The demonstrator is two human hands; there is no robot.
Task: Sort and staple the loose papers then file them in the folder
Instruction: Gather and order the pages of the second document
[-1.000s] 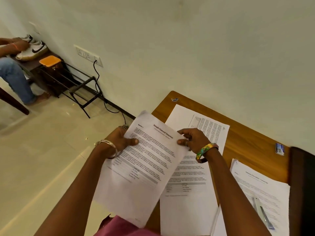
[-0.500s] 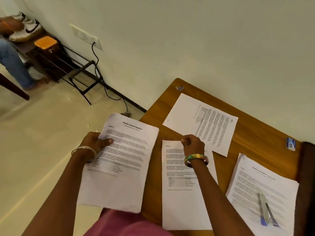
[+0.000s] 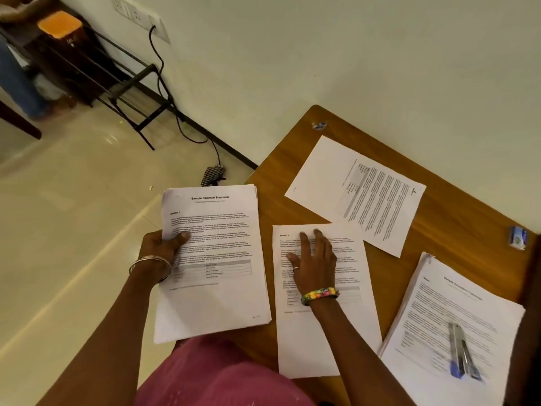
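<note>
My left hand (image 3: 164,247) grips a thin stack of printed papers (image 3: 213,259) titled "Sample Financial Statement" by its left edge, held off the left side of the wooden table (image 3: 456,212). My right hand (image 3: 314,262) lies flat with straight fingers on a single printed sheet (image 3: 325,341) on the table. Another loose sheet (image 3: 357,191) lies turned sideways farther back. A thicker paper stack (image 3: 456,315) sits at the right with a blue and silver stapler (image 3: 462,356) on top. No folder is visible.
A small blue staple box (image 3: 517,237) lies near the table's right edge. A dark object (image 3: 534,288) borders the far right. On the floor at left are a black metal rack (image 3: 128,83), a trailing power cable (image 3: 175,118), and another person's leg (image 3: 17,74).
My right hand went from a curled grip on the sheet's top to lying flat on it. The left hand's stack shifted slightly right and straightened. The camera tilted down.
</note>
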